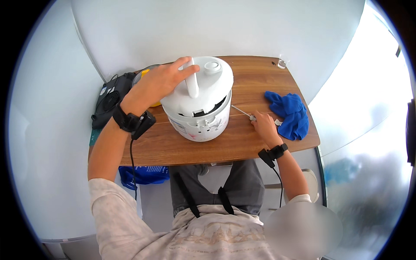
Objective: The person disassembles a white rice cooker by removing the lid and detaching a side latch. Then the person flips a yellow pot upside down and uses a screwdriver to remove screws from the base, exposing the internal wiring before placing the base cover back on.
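Observation:
My left hand (pixel 164 82) grips the upright handle of a white lid (pixel 212 84) on a round white appliance (pixel 197 130), likely a rice cooker. The lid sits slightly askew, showing a dark gap along the body's rim. To the right of it on the wooden table (pixel 242 73), my right hand (pixel 262 125) has its fingers closed on the end of a thin tool (pixel 239 110) that looks like a screwdriver. A crumpled blue cloth (pixel 290 115) lies just beyond that hand, with a small white piece (pixel 277 122) beside it.
A black case (pixel 104 102) with a coiled cord lies at the table's left, near a yellow object (pixel 145 73) behind my left arm. A small clear container (pixel 281 63) stands at the back right corner. A blue bag (pixel 149 175) is below the table. Pale panels surround the table.

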The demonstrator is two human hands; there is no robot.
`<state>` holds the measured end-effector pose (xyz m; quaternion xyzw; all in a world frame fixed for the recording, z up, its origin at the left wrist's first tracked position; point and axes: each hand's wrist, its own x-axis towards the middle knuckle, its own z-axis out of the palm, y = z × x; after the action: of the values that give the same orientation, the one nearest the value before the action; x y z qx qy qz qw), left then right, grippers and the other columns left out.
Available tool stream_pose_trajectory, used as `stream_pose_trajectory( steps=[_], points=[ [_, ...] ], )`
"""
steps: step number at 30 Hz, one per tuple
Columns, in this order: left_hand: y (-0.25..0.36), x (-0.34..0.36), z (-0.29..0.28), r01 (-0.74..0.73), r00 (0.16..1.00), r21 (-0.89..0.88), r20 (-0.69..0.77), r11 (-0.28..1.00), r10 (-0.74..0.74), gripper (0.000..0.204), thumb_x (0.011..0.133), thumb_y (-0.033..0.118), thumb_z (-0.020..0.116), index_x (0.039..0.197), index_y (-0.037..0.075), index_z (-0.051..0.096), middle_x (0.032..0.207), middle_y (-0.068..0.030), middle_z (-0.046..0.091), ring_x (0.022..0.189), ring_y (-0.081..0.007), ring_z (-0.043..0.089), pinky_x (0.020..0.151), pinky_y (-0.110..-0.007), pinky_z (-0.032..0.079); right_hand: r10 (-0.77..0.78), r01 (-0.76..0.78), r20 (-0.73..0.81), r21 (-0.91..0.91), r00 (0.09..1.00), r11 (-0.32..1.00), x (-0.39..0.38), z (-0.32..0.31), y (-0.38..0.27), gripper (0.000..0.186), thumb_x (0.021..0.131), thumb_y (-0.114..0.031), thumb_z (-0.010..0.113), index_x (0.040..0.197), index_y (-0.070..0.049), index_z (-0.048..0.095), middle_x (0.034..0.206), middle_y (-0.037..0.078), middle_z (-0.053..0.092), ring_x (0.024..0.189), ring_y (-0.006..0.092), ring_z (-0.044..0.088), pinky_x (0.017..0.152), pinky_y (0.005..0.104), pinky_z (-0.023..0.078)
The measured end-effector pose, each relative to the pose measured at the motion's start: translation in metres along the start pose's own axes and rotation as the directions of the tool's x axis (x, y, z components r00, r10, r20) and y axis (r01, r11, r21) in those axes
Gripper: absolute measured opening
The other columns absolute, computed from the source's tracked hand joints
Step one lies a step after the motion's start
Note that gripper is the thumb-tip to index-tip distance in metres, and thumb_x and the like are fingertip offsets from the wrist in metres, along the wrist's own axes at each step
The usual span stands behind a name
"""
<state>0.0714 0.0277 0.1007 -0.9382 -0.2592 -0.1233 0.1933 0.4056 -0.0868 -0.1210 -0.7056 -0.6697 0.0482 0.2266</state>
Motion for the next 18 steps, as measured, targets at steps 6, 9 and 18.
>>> stream_pose_trajectory(
  steps=[6,9,18],
  points=[
    [-0.004,-0.004,-0.038,0.149,0.988,-0.403,0.026,0.903,-0.152,0.050,0.090,-0.004,0.060,0.133,0.022,0.058,0.147,-0.0054,0.055,0.114,-0.0329,0.067,0.095,-0.037,0.058,-0.053,0.054,-0.049,0.020,0.997,0.998,-0.002,0.007,0.006,0.028,0.084,-0.011,0.072,0.107,-0.002,0.060,0.107,0.020,0.065,0.101,0.0421,0.064,0.084,0.0499,0.053],
    [-0.007,-0.009,-0.049,0.148,0.985,-0.409,-0.019,0.900,-0.171,0.050,0.089,-0.005,0.060,0.132,0.021,0.058,0.146,-0.0058,0.056,0.117,-0.0333,0.065,0.099,-0.039,0.057,-0.086,0.086,-0.077,0.004,0.993,0.996,-0.005,0.005,0.003,0.029,0.084,-0.012,0.072,0.109,-0.002,0.059,0.113,0.019,0.063,0.105,0.0413,0.063,0.086,0.0479,0.053],
    [-0.019,-0.023,-0.041,0.101,0.974,-0.460,-0.137,0.882,-0.183,0.047,0.090,-0.004,0.062,0.131,0.019,0.057,0.143,-0.0085,0.059,0.120,-0.0332,0.064,0.103,-0.039,0.054,-0.213,0.215,-0.284,-0.025,0.935,0.976,0.026,-0.077,-0.063,0.022,0.086,-0.009,0.068,0.105,0.000,0.063,0.102,0.020,0.063,0.098,0.0397,0.063,0.082,0.0452,0.053]
  ],
)
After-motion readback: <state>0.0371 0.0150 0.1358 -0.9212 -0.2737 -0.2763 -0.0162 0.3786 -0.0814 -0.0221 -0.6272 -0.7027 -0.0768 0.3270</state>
